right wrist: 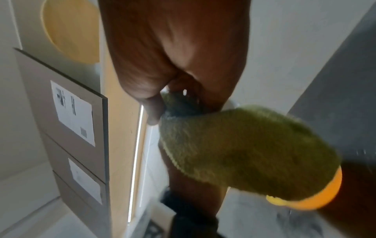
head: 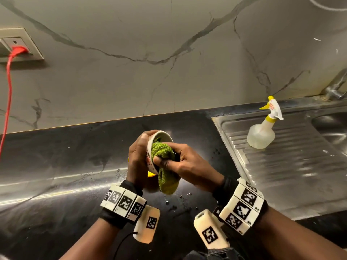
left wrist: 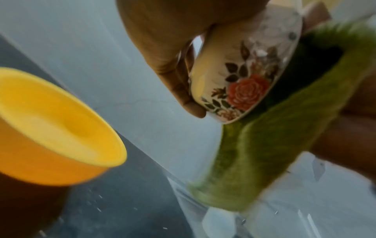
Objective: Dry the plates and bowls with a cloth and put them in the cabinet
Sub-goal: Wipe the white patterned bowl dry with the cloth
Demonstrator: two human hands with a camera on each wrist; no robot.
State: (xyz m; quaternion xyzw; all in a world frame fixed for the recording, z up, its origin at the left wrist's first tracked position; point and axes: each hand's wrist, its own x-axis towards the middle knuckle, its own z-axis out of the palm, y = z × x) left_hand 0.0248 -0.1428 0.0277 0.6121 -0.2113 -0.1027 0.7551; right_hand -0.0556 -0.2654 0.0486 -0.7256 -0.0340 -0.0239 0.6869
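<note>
My left hand (head: 139,154) grips a small white bowl with a red rose pattern (head: 161,136) (left wrist: 244,77), tilted on its side above the black counter. My right hand (head: 178,162) pinches a green cloth (head: 163,152) (right wrist: 244,153) and pushes it into the bowl's mouth; the cloth's tail hangs below (left wrist: 248,169). A yellow bowl (left wrist: 57,128) stands on the counter under my left hand, mostly hidden in the head view, with its orange edge (right wrist: 317,198) showing past the cloth.
A stainless sink drainboard (head: 281,166) lies to the right with a clear spray bottle (head: 262,132) on it and a tap (head: 336,89) behind. Water drops dot the black counter (head: 56,166). A red cable (head: 7,102) runs from a wall socket at left. Cabinet fronts (right wrist: 71,128) show in the right wrist view.
</note>
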